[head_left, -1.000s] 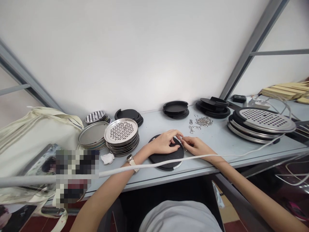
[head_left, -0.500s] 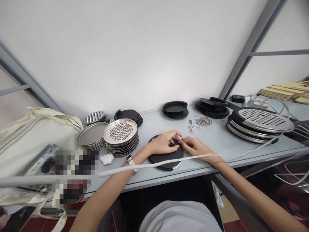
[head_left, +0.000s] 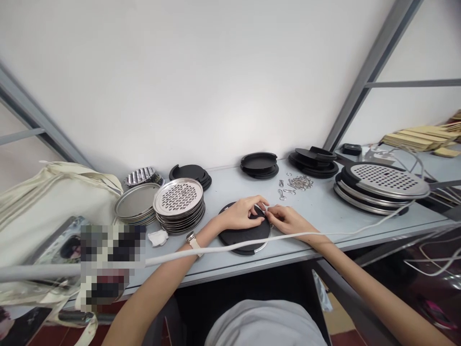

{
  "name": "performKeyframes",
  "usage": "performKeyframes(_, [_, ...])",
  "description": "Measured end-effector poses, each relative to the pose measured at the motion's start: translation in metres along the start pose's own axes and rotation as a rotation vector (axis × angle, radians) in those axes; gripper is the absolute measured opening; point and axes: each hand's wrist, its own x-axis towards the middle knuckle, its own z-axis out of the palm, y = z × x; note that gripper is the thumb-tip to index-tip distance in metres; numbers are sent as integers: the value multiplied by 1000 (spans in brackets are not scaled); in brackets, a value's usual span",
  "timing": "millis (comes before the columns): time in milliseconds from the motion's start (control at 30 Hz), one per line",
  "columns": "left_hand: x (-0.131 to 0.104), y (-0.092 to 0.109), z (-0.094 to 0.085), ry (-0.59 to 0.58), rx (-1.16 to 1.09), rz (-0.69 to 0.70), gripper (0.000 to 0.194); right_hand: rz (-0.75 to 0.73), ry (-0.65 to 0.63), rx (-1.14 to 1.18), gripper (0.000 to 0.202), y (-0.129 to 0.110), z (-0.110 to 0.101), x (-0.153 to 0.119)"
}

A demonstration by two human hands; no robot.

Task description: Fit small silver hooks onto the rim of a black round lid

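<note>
A round black disc [head_left: 242,236] with a strip of metal rim lies near the table's front edge. My left hand [head_left: 245,212] rests over its upper part, fingers curved and thumb apart, touching the disc. Beside it, at the disc's right edge, my right hand [head_left: 286,220] is closed in a pinch on something too small to make out. The fingertips of both hands nearly meet there. Beyond my right hand lies a pile of small metal clips [head_left: 300,183], with a few loose ones to its left.
Stacked metal grater discs [head_left: 179,197] and plain metal discs [head_left: 135,204] stand left. Black holders [head_left: 259,165] sit along the wall. Another stack [head_left: 385,180] stands right. A white cable [head_left: 223,248] crosses in front of my forearms. A cloth bag [head_left: 54,206] lies left.
The view has shifted slightly, moving the scene a little to the left. Both hands stay at the disc's upper right edge, with only slight finger movement.
</note>
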Motion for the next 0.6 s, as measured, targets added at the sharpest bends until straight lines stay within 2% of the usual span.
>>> performKeyframes(600, [2, -7, -1, -16, -101, -55, 42, 31, 15, 32, 33, 5, 3, 1])
